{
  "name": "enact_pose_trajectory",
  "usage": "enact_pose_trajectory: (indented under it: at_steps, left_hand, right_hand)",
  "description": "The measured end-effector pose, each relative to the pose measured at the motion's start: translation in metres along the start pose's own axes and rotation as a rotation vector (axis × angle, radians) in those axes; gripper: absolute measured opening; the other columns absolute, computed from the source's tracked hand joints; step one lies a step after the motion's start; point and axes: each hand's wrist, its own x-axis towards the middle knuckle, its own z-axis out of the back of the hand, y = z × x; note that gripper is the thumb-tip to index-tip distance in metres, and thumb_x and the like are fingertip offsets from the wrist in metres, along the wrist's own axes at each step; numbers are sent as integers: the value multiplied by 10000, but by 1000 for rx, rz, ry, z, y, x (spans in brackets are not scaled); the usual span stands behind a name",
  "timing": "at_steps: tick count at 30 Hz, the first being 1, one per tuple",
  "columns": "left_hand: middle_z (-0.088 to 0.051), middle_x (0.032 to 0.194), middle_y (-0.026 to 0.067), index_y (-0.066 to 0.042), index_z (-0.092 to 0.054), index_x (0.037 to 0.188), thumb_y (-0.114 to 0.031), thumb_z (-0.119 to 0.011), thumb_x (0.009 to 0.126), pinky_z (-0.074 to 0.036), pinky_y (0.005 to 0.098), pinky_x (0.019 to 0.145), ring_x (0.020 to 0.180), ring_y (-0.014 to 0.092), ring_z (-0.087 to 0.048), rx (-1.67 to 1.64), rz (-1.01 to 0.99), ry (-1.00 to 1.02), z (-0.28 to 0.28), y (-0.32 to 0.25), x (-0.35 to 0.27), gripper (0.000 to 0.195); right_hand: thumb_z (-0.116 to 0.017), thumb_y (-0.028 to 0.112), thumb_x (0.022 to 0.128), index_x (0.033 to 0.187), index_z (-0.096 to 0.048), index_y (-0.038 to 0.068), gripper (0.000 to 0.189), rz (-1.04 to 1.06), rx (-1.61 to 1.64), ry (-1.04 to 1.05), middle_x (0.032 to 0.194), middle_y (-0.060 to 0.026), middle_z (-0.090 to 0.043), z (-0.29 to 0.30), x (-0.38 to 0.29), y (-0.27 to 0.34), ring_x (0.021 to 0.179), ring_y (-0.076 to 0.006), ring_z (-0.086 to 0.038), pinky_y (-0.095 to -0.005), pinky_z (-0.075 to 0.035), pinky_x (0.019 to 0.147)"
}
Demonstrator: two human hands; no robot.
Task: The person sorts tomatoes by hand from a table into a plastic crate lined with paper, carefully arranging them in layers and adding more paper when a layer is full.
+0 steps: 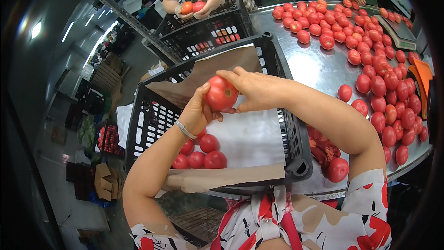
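Note:
My left hand [199, 111] holds a large red tomato [221, 93] over a black plastic crate [299, 139], with the stem scar facing up and to the right. The fingers of my right hand [255, 88] are spread at the tomato's right side, the index finger near its top; whether they press on it is hard to tell. Brown paper [229, 177] and a white sheet [256, 139] line the crate. Several tomatoes [215, 160] lie together in its near left corner, partly hidden by my left wrist.
Many tomatoes [378, 85] cover the metal table [308, 66] at the right, around a scale [404, 43]. A lone tomato [337, 169] lies by a red cloth [321, 146]. Across stands a person with two tomatoes [193, 7] above another black crate [208, 31]; another person is at the far right.

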Motion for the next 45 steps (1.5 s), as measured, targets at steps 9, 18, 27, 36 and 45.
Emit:
enact_pose_trajectory:
  at_steps: [9,18,27,36,45]
  left_hand:
    - [-596,1006,131,-46,-421,1204,-473,-252,923,-533,316,532,778,252,-639,-44,-72,-34,-3,-10,2,539]
    - [-495,1195,124,-64,-397,1244,-504,-207,934,-531,361,716,1033,235,-550,-57,-130,-39,-21,-12,-7,571]
    - [-583,1052,125,-20,-418,1220,-535,-251,919,-549,326,651,915,244,-618,-48,-75,-4,-18,-13,-2,620]
    - [-626,898,162,30,-490,1129,-498,-301,924,-564,309,607,806,260,-651,-125,-62,-53,-2,-10,-4,597]
    - [-592,728,53,-57,-534,962,-435,-448,905,-475,282,549,645,178,-608,18,-71,-202,-4,-15,-5,391]
  right_hand:
    - [-704,222,712,1285,-360,12,700,139,185,-286,1183,-199,-421,-1,5,-3,1024,-322,-532,-357,-465,850]
    - [-471,404,900,1213,-432,-16,526,-106,702,-20,932,-151,-586,9,9,-2,683,-177,-629,-252,-521,559]
    - [-428,396,923,1186,-447,-38,508,-269,841,-158,870,-148,-591,9,16,-13,543,-168,-606,-252,-512,439]
    - [-525,575,798,1216,-438,-38,748,-165,767,-68,1009,-203,-564,5,17,-10,697,-208,-631,-280,-529,535]
    - [-417,599,843,1188,-466,0,694,-168,959,107,959,-143,-588,11,14,-16,661,-224,-625,-290,-520,524]
